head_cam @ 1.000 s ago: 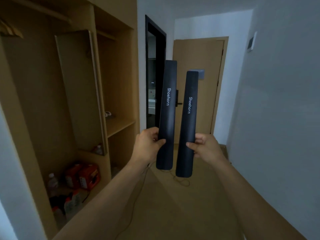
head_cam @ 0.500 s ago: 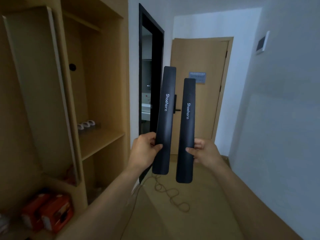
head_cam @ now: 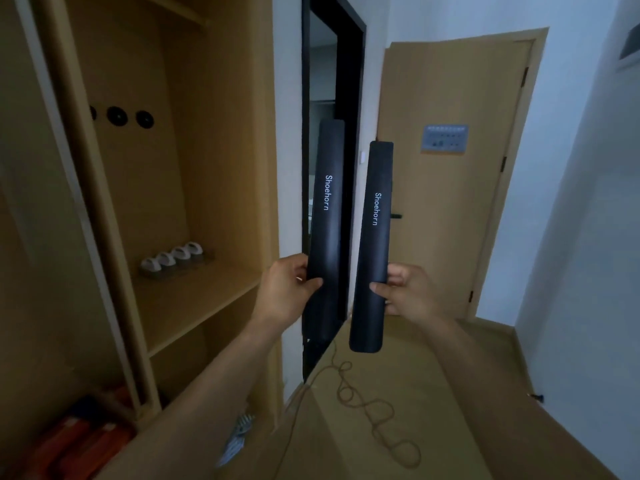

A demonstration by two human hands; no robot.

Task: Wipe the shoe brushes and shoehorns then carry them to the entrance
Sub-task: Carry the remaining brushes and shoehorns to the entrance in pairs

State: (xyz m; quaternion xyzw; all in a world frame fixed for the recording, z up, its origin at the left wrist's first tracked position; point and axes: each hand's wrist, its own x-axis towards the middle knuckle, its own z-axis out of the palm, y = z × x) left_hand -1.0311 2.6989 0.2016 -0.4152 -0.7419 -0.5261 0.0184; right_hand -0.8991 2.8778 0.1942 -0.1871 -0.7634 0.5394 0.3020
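Your left hand [head_cam: 289,292] grips the lower part of one black shoehorn [head_cam: 325,216], thumb across its front and fingers curled behind, and your right hand [head_cam: 403,292] holds the second shoehorn [head_cam: 372,244] the same way. Both stand nearly upright in front of you, printed "Shoehorn" faces toward you, side by side but apart, the left one reaching a little higher. Holding them low on the shaft and vertical likely keeps their long bodies clear of the walls in this narrow passage and stops them knocking together. No brushes show in either hand, so this trip seems to carry the shoehorns alone. To your left stands an open wooden wardrobe [head_cam: 221,133]; its shelf [head_cam: 194,299] holds a row of small white items, too blurred to name, and orange packages [head_cam: 79,441] lie at its foot. Just past it is a dark-framed doorway [head_cam: 353,98]. A thin cord [head_cam: 367,410] loops loosely across the floor [head_cam: 433,393] ahead and could catch a foot. Straight on is the closed wooden door [head_cam: 460,209] with a small notice [head_cam: 445,138] on it, which looks to be the entrance, so the carry seems close to its end.
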